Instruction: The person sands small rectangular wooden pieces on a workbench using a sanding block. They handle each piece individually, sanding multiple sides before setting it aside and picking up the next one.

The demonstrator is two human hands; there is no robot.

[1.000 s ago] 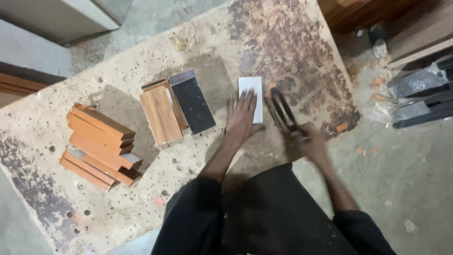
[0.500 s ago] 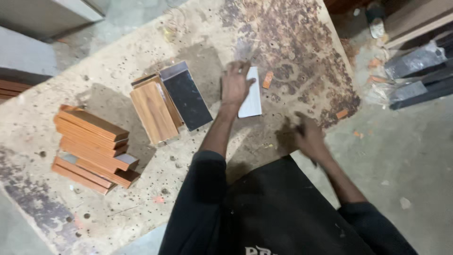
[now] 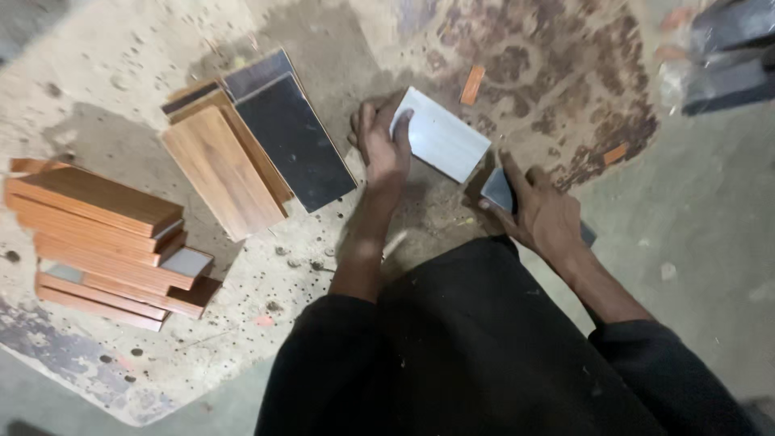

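Note:
A white rectangular panel (image 3: 444,135) lies tilted on the stained worktable (image 3: 145,73). My left hand (image 3: 381,147) grips its left end, fingers curled over the edge. My right hand (image 3: 542,215) is closed around a flat grey tool (image 3: 498,190) whose tip rests against the panel's near right edge. A small orange chip (image 3: 471,85) lies just beyond the panel.
Left of my left hand lie a dark panel (image 3: 294,140) and a wood-grain panel (image 3: 221,171), overlapping. A stack of several orange-brown boards (image 3: 101,242) sits at the far left. Dark metal pieces (image 3: 731,52) lie at the top right. The table edge runs near my right hand.
My left hand has shifted from resting flat on the white panel to gripping its left end. My right hand now holds the grey tool against the panel's edge. The view has moved closer.

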